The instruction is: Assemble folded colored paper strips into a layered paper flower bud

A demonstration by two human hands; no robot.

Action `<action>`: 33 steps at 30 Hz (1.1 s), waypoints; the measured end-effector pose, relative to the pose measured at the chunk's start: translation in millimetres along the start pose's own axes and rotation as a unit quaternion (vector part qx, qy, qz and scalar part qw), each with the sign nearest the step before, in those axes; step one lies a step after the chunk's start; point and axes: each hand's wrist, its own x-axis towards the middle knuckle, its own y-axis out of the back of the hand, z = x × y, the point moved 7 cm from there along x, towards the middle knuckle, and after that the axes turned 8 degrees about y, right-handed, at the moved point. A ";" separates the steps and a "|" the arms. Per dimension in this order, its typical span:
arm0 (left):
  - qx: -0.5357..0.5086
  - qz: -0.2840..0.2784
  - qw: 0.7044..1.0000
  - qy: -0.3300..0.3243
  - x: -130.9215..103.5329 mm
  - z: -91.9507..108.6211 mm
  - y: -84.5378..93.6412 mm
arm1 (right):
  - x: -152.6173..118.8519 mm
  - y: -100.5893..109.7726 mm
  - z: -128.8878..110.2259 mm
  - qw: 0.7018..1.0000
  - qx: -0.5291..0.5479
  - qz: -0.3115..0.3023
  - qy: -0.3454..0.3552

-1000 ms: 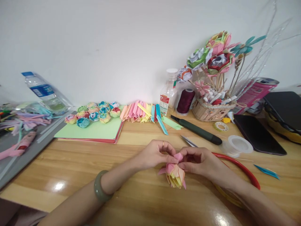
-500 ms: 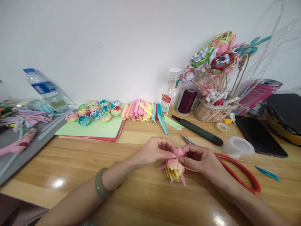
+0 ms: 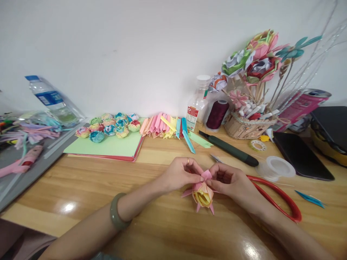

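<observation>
Head view: one flower (image 3: 203, 198) is over the near bench (image 3: 151, 224), its upper pink petal pinched by the closed fingertips of left hand (image 3: 175, 175) and right hand (image 3: 233, 178); too hard a tug could tear it. Beyond: twelve small flowers (image 3: 97, 136) far left, two bottles (image 3: 50, 97) (image 3: 193, 112), one cutter (image 3: 233, 150) right.

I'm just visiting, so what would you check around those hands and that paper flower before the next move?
1. Left hand fingers on the paper flower: ok.
2. Right hand fingers on it too: ok.
3. Flower's yellow centre facing into view: ok.
4. Red-handled scissors uncovered: not ok, the right forearm hides part.
5. Petals firmly fixed: cannot tell.
</observation>
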 end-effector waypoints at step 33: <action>-0.025 0.088 0.980 -0.174 -13.6 25.5 9.4 | -32.9 12.6 -68.9 0.842 -0.381 0.173 0.340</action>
